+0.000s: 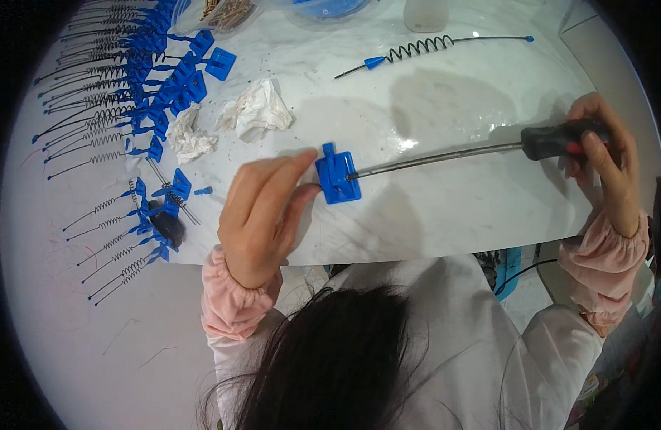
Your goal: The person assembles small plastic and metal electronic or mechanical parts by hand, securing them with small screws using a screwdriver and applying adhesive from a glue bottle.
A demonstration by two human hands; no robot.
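My left hand (257,222) reaches in from the lower left, its thumb and fingertips closed on the left edge of a blue plastic bracket (339,188) with a square base. At the right, my right hand (611,161) is wrapped round the black handle of a long screwdriver (445,157). The thin metal shaft runs leftward, and its tip touches the middle of the bracket. Whether a screw sits under the tip is too small to tell. Farther back lies a black spring rod (420,49) with a blue cone and a blue end cap, apart from both hands.
Many blue brackets with spring rods (101,129) crowd the left edge. Beside them lie crumpled white tissues (255,111), a small blue piece (204,190) and a dark rounded object (167,226). A clear tub (180,18) of brass-coloured screws (232,14) stands at the back.
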